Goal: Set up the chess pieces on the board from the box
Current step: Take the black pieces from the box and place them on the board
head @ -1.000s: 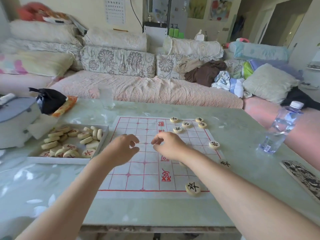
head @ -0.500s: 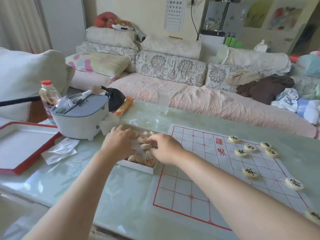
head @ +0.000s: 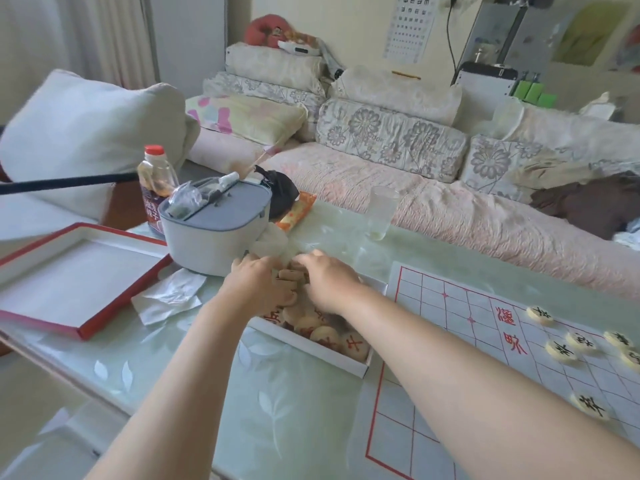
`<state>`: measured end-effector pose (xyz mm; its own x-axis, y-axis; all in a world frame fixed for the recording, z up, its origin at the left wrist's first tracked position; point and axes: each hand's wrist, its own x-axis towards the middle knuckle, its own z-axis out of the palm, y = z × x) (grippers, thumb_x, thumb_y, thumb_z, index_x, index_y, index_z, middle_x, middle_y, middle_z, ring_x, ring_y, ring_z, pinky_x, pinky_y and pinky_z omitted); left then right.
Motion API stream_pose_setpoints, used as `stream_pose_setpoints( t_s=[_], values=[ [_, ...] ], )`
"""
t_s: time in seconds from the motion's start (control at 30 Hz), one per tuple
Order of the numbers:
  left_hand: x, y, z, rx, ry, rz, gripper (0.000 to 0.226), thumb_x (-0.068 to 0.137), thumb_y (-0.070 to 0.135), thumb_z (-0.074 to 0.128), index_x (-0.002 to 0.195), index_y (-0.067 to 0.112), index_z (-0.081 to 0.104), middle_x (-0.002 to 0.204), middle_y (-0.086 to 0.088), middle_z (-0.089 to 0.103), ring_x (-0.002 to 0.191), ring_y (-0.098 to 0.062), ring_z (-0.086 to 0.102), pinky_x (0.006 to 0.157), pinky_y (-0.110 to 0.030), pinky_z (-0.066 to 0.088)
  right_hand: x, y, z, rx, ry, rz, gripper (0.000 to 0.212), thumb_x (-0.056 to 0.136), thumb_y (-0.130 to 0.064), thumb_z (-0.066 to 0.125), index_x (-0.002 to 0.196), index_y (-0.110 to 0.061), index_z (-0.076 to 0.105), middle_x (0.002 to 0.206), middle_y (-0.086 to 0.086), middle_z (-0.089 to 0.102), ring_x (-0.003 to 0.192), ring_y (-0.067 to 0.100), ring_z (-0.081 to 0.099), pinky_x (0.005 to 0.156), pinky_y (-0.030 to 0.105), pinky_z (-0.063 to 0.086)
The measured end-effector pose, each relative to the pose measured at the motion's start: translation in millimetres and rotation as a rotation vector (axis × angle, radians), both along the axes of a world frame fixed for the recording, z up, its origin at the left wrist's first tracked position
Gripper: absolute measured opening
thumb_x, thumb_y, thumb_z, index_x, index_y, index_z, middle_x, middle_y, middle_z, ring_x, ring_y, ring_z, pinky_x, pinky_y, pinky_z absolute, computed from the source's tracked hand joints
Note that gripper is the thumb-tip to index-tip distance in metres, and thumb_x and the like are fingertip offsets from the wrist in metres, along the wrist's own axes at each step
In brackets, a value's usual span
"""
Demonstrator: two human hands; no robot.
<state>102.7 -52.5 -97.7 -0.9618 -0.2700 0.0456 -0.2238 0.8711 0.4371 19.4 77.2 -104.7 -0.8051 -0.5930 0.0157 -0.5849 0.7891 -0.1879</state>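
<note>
Pieces (head: 322, 332) lie heaped in the box (head: 304, 345), pale discs with red characters, and both my hands are down among them. My left hand (head: 258, 285) covers the far left part of the heap and my right hand (head: 329, 282) the far right part, knuckles nearly meeting. The fingers of both curl downward into the pile and are hidden from me, so I cannot tell whether either has a piece pinched.

The box's white near wall runs slantwise across the table (head: 277, 410). Its right corner sits just beside the left edge of the board (head: 433, 393); I cannot tell if they touch. A few black-marked discs (head: 561, 349) stand on the board's right side, well apart from my hands, with red-lined squares open between.

A grey tub (head: 214, 237) crowds the box's far left, just beyond my left fingers. A crumpled tissue (head: 169, 299) lies left of my left wrist, and a red-rimmed lid (head: 69, 278) lies past it. A glass (head: 381, 213) stands beyond my right hand, near the table's far edge. Under my forearms, green table surface stretches to the near edge.
</note>
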Motion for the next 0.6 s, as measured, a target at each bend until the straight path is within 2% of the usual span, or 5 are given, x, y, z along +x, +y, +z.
stream_pose_setpoints(
  t_s=[0.1, 0.23, 0.43, 0.5, 0.6],
  values=[
    [-1, 0, 2, -0.037, -0.038, -0.047, 0.043, 0.085, 0.043, 0.062, 0.126, 0.033, 0.057, 0.126, -0.005, 0.052, 0.125, -0.027, 0.035, 0.101, -0.032, 0.026, -4, -6, -7, 0.033, 0.01, 0.019, 0.044, 0.091, -0.016, 0.054, 0.13, -0.036, 0.056, 0.12, 0.0, 0.049, 0.11, 0.029, 0.058, 0.084, 0.04, 0.05],
    [-2, -3, 3, -0.035, -0.076, -0.065, 0.036, 0.083, 0.045, 0.061, 0.115, 0.029, 0.065, 0.118, -0.006, 0.055, 0.121, -0.026, 0.037, 0.097, -0.032, 0.027, -7, -2, -11, -0.049, 0.027, 0.015, 0.03, 0.091, -0.019, 0.055, 0.12, -0.028, 0.059, 0.123, 0.001, 0.052, 0.109, 0.029, 0.058, 0.085, 0.041, 0.05],
    [-6, 2, -1, 0.014, -0.043, -0.063, 0.031, 0.083, 0.044, 0.062, 0.087, 0.015, 0.072, 0.092, -0.006, 0.068, 0.092, -0.022, 0.059, 0.07, -0.024, 0.039, 7, 15, -6, -0.113, 0.027, 0.066, 0.043, 0.092, -0.016, 0.048, 0.128, -0.038, 0.059, 0.132, -0.004, 0.061, 0.119, 0.023, 0.056, 0.092, 0.034, 0.047],
    [-8, 5, -1, 0.029, -0.036, -0.055, 0.028, 0.082, 0.042, 0.065, 0.087, 0.015, 0.071, 0.09, -0.005, 0.068, 0.084, -0.022, 0.061, 0.063, -0.025, 0.042, 13, 20, -5, -0.115, -0.043, 0.029, 0.047, 0.092, -0.021, 0.049, 0.131, -0.044, 0.057, 0.137, -0.007, 0.06, 0.124, 0.02, 0.054, 0.097, 0.03, 0.043],
    [-8, 10, 0, 0.025, -0.036, -0.076, 0.018, 0.082, 0.034, 0.067, 0.09, 0.019, 0.071, 0.095, -0.002, 0.065, 0.085, -0.021, 0.062, 0.068, -0.027, 0.05, 15, 24, -7, -0.261, -0.22, -0.065, 0.037, 0.087, -0.041, 0.056, 0.123, -0.045, 0.063, 0.126, -0.013, 0.065, 0.116, 0.012, 0.059, 0.098, 0.029, 0.048]
  ],
)
